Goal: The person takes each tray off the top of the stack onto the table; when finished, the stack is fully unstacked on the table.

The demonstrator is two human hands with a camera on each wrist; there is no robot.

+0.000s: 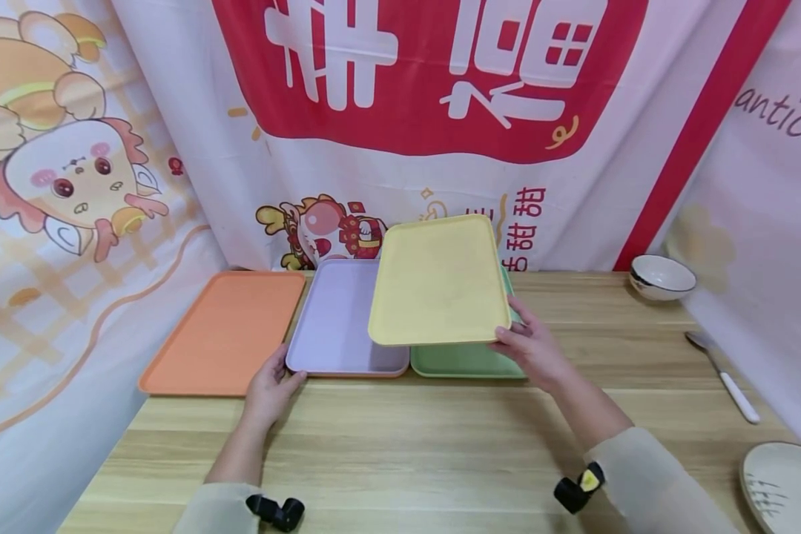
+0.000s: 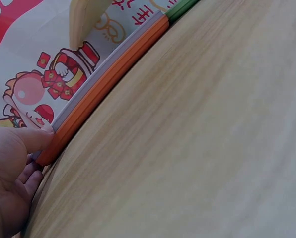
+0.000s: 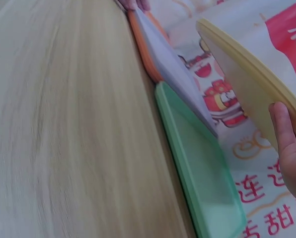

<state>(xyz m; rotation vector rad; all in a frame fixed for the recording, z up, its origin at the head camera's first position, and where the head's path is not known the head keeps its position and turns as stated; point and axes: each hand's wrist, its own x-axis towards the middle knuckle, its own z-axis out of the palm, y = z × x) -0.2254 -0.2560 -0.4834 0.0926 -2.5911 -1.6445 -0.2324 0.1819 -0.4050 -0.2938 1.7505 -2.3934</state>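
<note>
Up front, the right hand [image 1: 532, 350] clamps its fingers on the yellow tray's [image 1: 438, 280] near corner, its long axis running away, far end tilted upward; left hand [image 1: 271, 386] fingers pinch the purple tray's [image 1: 337, 320] near corner.

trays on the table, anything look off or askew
The yellow tray is not flat: the right hand holds its near right corner, tilted above the green tray. The lilac tray overlaps the orange tray, steadied by the left hand. Nothing spilled.

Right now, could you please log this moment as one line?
right hand: holds yellow tray tilted above green tray | left hand: holds lilac tray
</note>
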